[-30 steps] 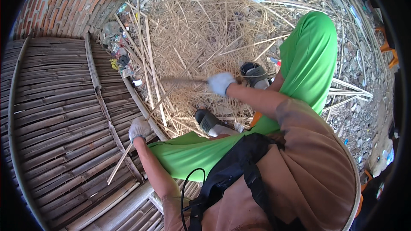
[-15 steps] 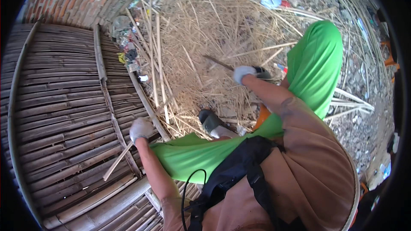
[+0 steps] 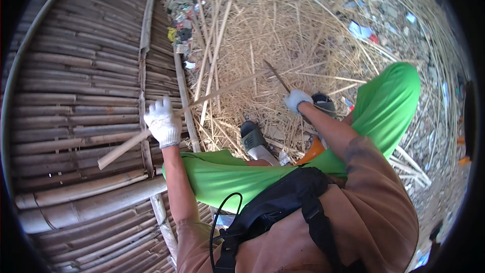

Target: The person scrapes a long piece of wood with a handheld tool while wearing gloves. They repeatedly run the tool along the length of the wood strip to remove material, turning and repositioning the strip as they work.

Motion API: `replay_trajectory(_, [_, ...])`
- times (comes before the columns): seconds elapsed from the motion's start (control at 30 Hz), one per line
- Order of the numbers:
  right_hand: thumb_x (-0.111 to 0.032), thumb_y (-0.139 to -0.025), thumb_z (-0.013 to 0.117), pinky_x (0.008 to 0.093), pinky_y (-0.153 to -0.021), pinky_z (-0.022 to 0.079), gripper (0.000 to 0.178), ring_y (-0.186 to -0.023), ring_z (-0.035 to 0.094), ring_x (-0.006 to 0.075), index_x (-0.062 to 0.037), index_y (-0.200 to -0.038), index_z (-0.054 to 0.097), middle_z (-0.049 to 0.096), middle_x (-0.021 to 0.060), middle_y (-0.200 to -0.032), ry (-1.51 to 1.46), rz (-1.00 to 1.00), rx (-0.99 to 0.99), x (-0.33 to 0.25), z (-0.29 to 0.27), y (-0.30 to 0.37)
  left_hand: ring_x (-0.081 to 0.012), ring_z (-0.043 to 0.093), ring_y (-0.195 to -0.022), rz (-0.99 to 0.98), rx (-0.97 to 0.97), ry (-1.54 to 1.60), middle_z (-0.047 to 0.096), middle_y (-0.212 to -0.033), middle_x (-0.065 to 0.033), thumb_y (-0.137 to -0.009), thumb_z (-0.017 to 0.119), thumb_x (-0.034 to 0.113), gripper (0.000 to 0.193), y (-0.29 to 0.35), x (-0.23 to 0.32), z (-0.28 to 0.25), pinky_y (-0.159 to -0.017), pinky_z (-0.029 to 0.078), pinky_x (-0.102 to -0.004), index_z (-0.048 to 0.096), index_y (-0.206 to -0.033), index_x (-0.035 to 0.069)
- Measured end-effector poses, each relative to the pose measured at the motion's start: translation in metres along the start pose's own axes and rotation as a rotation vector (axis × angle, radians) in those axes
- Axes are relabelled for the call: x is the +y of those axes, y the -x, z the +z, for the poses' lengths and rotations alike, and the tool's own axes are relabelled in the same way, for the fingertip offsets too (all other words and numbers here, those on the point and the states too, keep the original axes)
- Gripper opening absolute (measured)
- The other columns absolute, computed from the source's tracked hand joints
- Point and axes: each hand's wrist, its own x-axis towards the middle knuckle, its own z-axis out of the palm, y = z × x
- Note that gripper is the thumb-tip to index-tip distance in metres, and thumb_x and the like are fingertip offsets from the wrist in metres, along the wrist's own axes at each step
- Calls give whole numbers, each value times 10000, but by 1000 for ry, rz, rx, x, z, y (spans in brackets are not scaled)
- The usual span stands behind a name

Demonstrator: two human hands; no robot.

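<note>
Over the woven bamboo platform (image 3: 76, 86), left hand (image 3: 162, 122) (white glove) has its grip closed round a long bamboo strip (image 3: 202, 106) slanting up toward the straw litter (image 3: 283, 35); right hand (image 3: 297, 100) clenches a thin dark blade (image 3: 277, 77), tip just beside the strip's far end.

Left hand (image 3: 162, 123) up off the platform now, bamboo strip (image 3: 182, 116) lifted; knife (image 3: 277, 77) swung from flat to angled.
</note>
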Motion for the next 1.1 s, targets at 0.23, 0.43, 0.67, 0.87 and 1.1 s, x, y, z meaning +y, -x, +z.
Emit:
replay_trajectory(0.23, [-414, -999, 524, 532, -951, 576, 502, -1095, 720, 463, -1, -1123, 780, 736, 295, -1145, -24, -20, 33, -18, 17, 14, -434, 529, -1355, 13, 900, -45, 605, -1467, -112, -677, 839, 195, 666, -23, -17, -8, -1082, 409, -650, 714, -1328, 254])
replay_trajectory(0.43, [-444, -1033, 486, 533, -949, 575, 552, -1080, 725, 459, 15, -1107, 782, 740, 306, -1119, 65, -83, 1, -27, 37, 35, -495, 520, -1339, -69, 885, 186, 568, -1479, -214, -714, 830, 133, 623, -40, -9, -61, -1093, 373, -692, 699, -1322, 166])
replay_trajectory(0.67, [-459, -1052, 487, 525, -959, 570, 567, -1084, 726, 449, 27, -1139, 766, 749, 291, -1138, 123, -88, -40, -20, 31, 32, -549, 492, -1376, 106, 1108, 604, 534, -1455, -318, -703, 753, 24, 641, -82, 6, -52, -1172, 402, -612, 656, -1337, 33])
replay_trajectory(0.87, [-436, -1050, 515, 514, -975, 563, 522, -1120, 715, 440, 17, -1168, 746, 742, 285, -1179, 99, -43, -43, -14, 26, 36, -351, 586, -966, -172, 1399, 799, 573, -1049, -198, -856, 787, -24, 254, -100, 31, -71, -883, 500, -452, 561, -954, 40])
replay_trajectory(1.1, [-429, -1041, 521, 511, -996, 554, 518, -1153, 701, 445, 13, -1214, 729, 730, 287, -1215, 118, -32, -62, -11, 28, 31, -180, 525, -913, -469, 1426, 1723, 501, -1054, -82, -906, 749, -3, 335, -128, 54, -56, -845, 522, -394, 507, -1130, 51])
